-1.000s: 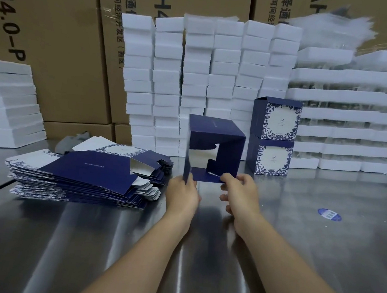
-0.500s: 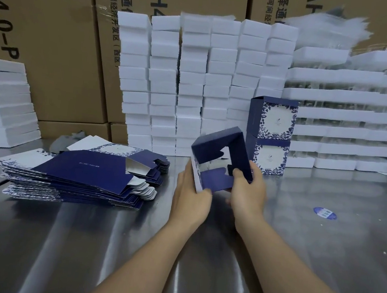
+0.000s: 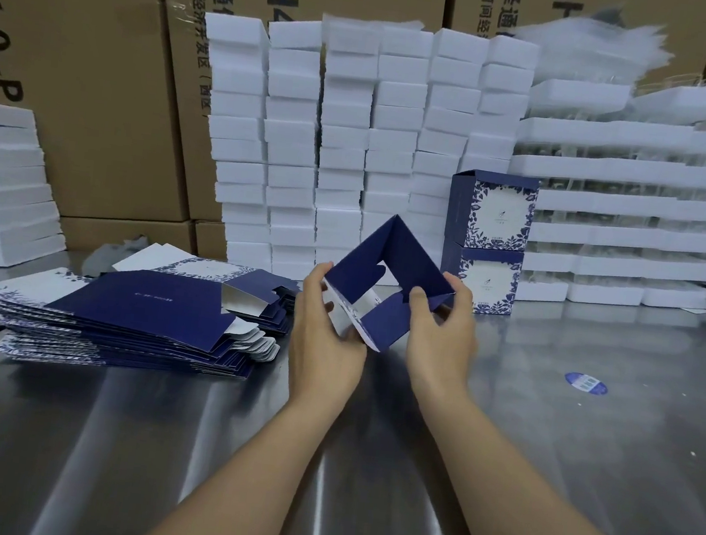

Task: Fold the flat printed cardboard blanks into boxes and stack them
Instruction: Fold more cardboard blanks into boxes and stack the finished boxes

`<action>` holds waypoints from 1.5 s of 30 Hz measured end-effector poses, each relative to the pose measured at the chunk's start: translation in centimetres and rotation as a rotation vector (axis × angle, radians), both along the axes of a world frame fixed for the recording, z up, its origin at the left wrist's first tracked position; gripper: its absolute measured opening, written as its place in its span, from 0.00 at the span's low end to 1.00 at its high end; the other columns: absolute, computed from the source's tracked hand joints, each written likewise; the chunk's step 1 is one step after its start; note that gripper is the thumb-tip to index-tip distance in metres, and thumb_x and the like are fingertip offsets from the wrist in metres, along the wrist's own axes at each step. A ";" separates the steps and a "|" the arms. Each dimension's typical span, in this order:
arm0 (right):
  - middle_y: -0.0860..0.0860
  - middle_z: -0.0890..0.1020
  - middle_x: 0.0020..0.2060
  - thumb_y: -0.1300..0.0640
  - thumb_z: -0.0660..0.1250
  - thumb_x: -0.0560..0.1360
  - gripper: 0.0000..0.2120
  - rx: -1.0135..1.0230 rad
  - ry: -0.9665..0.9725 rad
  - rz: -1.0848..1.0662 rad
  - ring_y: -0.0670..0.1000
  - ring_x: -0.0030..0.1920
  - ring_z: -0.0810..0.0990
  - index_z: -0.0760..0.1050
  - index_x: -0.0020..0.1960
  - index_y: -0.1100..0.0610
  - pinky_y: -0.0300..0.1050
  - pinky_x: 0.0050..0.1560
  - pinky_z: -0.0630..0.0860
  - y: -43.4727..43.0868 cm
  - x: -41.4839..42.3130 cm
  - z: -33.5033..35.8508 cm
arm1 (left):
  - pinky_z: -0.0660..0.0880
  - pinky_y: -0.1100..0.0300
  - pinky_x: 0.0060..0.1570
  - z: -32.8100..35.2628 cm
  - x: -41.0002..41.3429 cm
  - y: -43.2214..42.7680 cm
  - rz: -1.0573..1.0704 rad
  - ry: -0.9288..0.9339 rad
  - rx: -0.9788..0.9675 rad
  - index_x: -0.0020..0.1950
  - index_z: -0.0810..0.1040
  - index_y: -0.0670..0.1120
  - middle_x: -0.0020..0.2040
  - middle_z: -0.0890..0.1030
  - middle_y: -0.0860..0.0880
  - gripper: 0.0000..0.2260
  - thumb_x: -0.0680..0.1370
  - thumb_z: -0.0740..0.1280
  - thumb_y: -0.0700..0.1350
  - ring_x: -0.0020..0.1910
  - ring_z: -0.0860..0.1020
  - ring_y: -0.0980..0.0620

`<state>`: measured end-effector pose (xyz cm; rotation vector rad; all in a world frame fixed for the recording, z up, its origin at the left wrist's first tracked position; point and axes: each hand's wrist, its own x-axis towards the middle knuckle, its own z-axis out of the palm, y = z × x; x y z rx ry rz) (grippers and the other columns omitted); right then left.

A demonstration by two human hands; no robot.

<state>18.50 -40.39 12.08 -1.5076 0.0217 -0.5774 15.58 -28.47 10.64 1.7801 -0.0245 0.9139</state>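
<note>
A half-folded navy box (image 3: 406, 251) is held above the steel table (image 3: 542, 443), turned on one corner like a diamond, its open end facing me. My left hand (image 3: 325, 339) grips its left corner and lower flap. My right hand (image 3: 440, 334) grips the right corner, thumb pressed on a navy flap inside. A pile of flat printed blanks (image 3: 125, 316) lies to the left. Two finished boxes (image 3: 488, 238) stand stacked one on the other behind the hands, to the right.
Columns of white foam blocks (image 3: 343, 143) and long white foam trays (image 3: 630, 211) line the back. More white trays (image 3: 0, 183) sit at far left. Brown shipping cartons (image 3: 88, 61) form the wall behind. A blue round sticker (image 3: 585, 383) lies on the table at right.
The box has turned from square-on to standing on a corner and has come lower and nearer me. Both hands shifted from its bottom edge to its side corners.
</note>
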 end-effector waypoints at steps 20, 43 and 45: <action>0.48 0.87 0.53 0.40 0.63 0.64 0.26 0.108 0.043 -0.001 0.55 0.56 0.85 0.81 0.58 0.49 0.61 0.60 0.82 -1.1 -0.1 0.6 | 0.83 0.44 0.55 -0.5 0.8 -0.4 -0.106 0.054 0.252 0.77 0.65 0.62 0.69 0.76 0.57 0.41 0.66 0.79 0.60 0.65 0.79 0.53; 0.42 0.79 0.66 0.59 0.73 0.73 0.29 -0.144 0.004 0.440 0.48 0.70 0.77 0.74 0.71 0.43 0.54 0.69 0.78 -0.9 -0.6 -1.1 | 0.82 0.58 0.40 0.0 0.3 1.7 -0.123 0.264 -0.484 0.69 0.75 0.53 0.58 0.84 0.53 0.28 0.73 0.82 0.49 0.53 0.86 0.51; 0.41 0.78 0.65 0.51 0.78 0.75 0.24 -0.095 0.059 0.445 0.50 0.73 0.74 0.74 0.67 0.38 0.57 0.70 0.76 -0.9 -0.6 -1.4 | 0.80 0.62 0.37 0.1 0.2 1.8 -0.141 0.264 -0.523 0.69 0.76 0.52 0.57 0.85 0.53 0.28 0.72 0.82 0.48 0.50 0.86 0.53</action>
